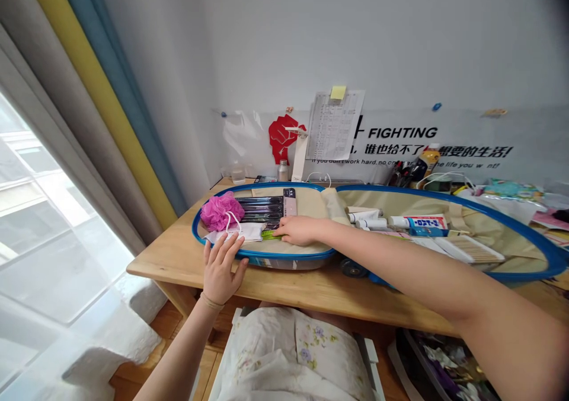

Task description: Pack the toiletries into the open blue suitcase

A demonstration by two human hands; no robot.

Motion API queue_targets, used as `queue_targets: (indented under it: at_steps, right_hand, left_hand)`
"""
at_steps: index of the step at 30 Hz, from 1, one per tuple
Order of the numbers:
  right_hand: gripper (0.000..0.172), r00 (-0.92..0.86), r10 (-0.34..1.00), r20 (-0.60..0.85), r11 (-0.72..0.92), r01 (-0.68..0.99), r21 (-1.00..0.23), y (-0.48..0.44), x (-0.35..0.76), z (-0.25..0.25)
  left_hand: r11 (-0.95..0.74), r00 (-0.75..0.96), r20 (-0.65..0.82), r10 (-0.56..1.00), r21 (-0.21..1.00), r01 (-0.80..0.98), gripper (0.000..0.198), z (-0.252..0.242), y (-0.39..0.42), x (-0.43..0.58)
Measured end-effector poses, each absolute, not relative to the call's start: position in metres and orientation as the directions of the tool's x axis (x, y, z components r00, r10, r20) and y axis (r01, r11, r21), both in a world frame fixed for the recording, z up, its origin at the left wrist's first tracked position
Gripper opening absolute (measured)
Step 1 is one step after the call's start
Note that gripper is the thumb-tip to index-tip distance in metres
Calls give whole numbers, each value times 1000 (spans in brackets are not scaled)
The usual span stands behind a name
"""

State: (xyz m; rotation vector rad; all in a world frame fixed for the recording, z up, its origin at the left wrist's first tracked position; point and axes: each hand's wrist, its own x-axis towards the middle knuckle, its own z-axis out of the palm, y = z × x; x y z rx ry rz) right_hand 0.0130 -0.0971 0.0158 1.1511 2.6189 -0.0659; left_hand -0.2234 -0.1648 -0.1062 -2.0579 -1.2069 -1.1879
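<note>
An open suitcase (267, 254) with a blue rim lies on the wooden desk, lined in beige. My left hand (224, 270) rests over the near rim at its left end, fingers spread, the tips at a white item (252, 231) with a white cord. My right hand (297, 230) reaches into the same half, its fingers closed on the end of a small green packet (268, 234). Behind the hands lie a pink bath puff (222, 210) and a pack of toothbrushes (262, 207). What the right fingertips press under is partly hidden.
In the right half of the suitcase are a toothpaste box (424, 222), white tubes (367, 216) and a pack of cotton swabs (472, 248). A desk lamp (299, 156), a metal bottle (283, 171) and a drink bottle (427, 162) stand behind. Below right is an open bag (438, 353).
</note>
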Motion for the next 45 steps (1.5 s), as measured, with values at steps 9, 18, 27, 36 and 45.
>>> queue_targets:
  at_steps: [9,18,27,36,45]
  right_hand:
    - [47,-661,702,-264,695,717,55,-96,9,12]
    - [45,-477,875,-75,479,878,0,-82,89,78]
    - [26,-82,962,-259,64,995,-80,-119,226,64]
    - [24,-89,972,-219,72,994,-87,-143,239,33]
    - [6,-116,992,-49,110,987,-118,-139,241,29]
  left_hand:
    - [-507,236,856,460,35,861,48,-107,-164,-224]
    - [-509,254,870,424,-3,860,49,-106,-164,-223]
    - [-516,251,868,429,7,856,52,-108,-162,-225]
    - [-513,256,873,416,-7,858,52,-109,-162,-224]
    - [-514,261,874,411,-14,858,51,-107,-163,-224]
